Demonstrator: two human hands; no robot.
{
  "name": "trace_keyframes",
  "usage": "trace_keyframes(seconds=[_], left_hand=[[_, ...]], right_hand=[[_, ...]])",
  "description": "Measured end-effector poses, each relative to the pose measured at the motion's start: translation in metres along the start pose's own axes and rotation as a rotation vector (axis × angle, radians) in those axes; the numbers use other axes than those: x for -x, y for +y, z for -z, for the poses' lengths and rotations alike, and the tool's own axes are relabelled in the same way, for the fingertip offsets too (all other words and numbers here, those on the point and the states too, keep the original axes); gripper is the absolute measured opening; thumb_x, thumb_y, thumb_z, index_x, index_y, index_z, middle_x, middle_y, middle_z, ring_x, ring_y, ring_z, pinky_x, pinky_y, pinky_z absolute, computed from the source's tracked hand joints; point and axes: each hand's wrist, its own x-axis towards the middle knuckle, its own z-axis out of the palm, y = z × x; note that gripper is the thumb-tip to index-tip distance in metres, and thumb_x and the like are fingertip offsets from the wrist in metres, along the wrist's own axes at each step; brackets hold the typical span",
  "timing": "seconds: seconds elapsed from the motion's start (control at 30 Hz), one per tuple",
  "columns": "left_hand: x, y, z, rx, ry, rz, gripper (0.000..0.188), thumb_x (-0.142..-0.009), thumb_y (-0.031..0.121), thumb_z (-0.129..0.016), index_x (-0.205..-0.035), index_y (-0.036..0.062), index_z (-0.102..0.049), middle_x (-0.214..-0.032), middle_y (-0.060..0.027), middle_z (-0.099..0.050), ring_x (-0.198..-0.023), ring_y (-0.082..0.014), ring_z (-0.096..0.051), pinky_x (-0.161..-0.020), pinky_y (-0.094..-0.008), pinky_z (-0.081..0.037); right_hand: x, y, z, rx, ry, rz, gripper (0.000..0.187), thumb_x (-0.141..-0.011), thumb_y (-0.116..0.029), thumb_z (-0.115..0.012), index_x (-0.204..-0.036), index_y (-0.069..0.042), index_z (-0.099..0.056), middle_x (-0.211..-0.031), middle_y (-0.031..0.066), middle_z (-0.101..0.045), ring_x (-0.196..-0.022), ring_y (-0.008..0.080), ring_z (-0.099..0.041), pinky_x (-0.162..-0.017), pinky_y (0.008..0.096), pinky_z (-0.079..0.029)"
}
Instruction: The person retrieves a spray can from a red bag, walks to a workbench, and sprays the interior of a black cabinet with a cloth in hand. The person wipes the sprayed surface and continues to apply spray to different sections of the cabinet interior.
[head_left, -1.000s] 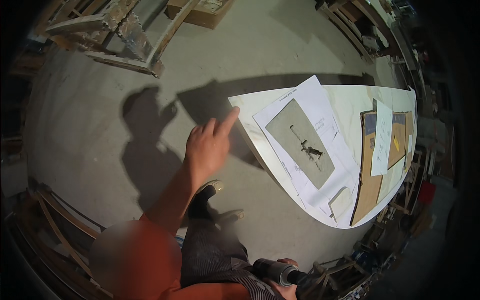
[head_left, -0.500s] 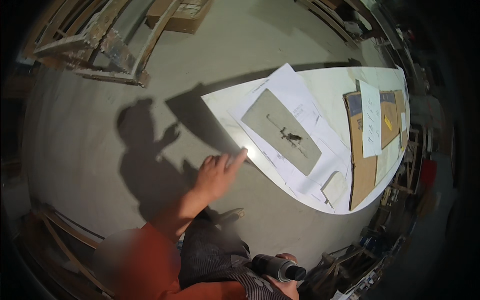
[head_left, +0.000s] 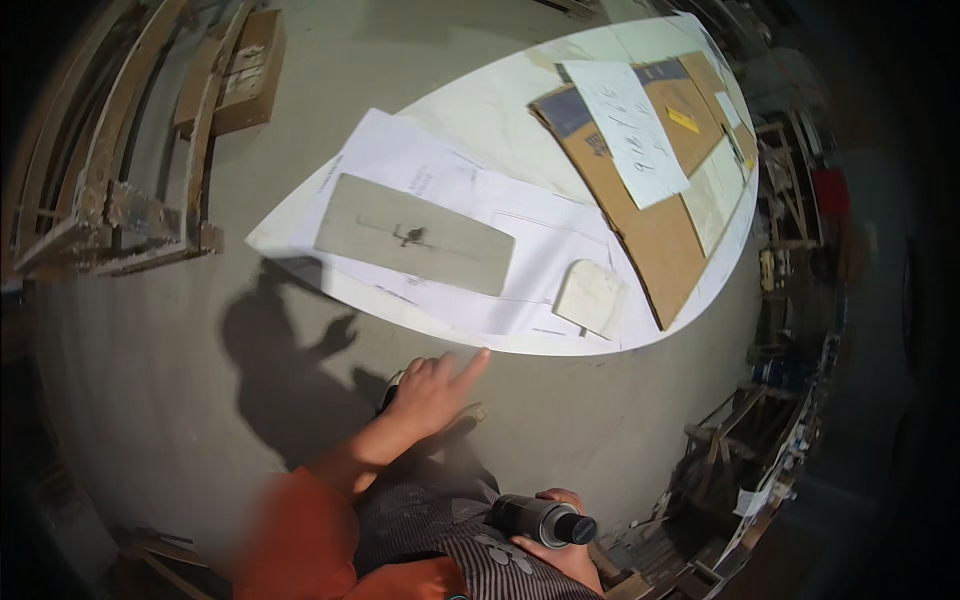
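My left hand [head_left: 432, 397] is held out at the near edge of a white tabletop [head_left: 290, 228]. Its index finger is stretched out and meets that edge in the picture; contact I cannot tell. The hand holds nothing. Low in the view, my right hand [head_left: 572, 560] grips a dark cylindrical can [head_left: 522, 517] with a black cap, close to my striped apron. On the tabletop, printed paper sheets [head_left: 375, 140] lie under a grey tapered slab [head_left: 440, 262] with a dark mark in its middle. Beside it sits a small pale piece [head_left: 592, 297] with a rounded end.
Brown cardboard [head_left: 655, 250] lies on the tabletop's right part, with a handwritten sheet [head_left: 622, 125] and a yellow item [head_left: 683, 120] on it. A wooden rack [head_left: 130, 215] and a cardboard box [head_left: 250, 95] stand at the left. Cluttered shelving [head_left: 730, 440] lines the right.
The tabletop and rack have swung leftward in my view, the tabletop appearing turned counterclockwise. My left fingertip is lower in the picture, still by the tabletop's edge. My right hand keeps the can.
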Motion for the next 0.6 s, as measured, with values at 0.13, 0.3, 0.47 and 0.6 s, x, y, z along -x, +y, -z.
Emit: trace_keyframes(seconds=[0.13, 0.3, 0.47, 0.6], left_hand=[[-0.013, 0.015, -0.014, -0.042, -0.009, -0.063, 0.072, -0.080, 0.010, -0.064, -0.150, 0.0128, -0.045, -0.105, -0.0139, -0.060, -0.076, -0.0294, -0.059, -0.075, -0.0418, -0.047], [-0.026, 0.036, -0.027, -0.029, -0.026, -0.047, 0.076, -0.083, 0.007, -0.056, -0.155, 0.0196, -0.038, -0.090, -0.0105, -0.054, -0.075, -0.0284, -0.058, -0.076, -0.0406, -0.046], [-0.031, 0.046, -0.031, -0.074, 0.075, -0.053, 0.072, -0.082, 0.007, -0.058, -0.152, 0.0195, -0.045, -0.086, -0.0086, -0.053, -0.070, -0.0261, -0.057, -0.071, -0.0392, -0.046], [-0.029, 0.041, -0.026, -0.151, 0.171, -0.045, 0.070, -0.078, 0.006, -0.061, -0.146, 0.0202, -0.053, -0.083, -0.0066, -0.051, -0.065, -0.0240, -0.054, -0.067, -0.0376, -0.045]], right_hand=[[0.015, 0.012, 0.011, 0.057, 0.060, -0.010, 0.081, -0.061, -0.026, -0.099, -0.124, -0.003, -0.055, -0.118, 0.0131, -0.059, -0.111, 0.0297, -0.061, -0.095, 0.0439, -0.050], [0.030, 0.030, 0.024, -0.064, 0.136, -0.054, 0.078, -0.060, -0.028, -0.099, -0.121, -0.003, -0.057, -0.117, 0.0137, -0.059, -0.109, 0.0302, -0.061, -0.094, 0.0438, -0.050], [0.040, 0.048, 0.032, -0.202, 0.211, -0.114, 0.077, -0.060, -0.029, -0.098, -0.120, -0.003, -0.058, -0.117, 0.0143, -0.059, -0.108, 0.0296, -0.061, -0.092, 0.0434, -0.051], [0.043, 0.057, 0.034, -0.213, 0.216, -0.134, 0.077, -0.060, -0.030, -0.098, -0.120, -0.003, -0.058, -0.116, 0.0145, -0.059, -0.107, 0.0290, -0.061, -0.092, 0.0434, -0.051]])
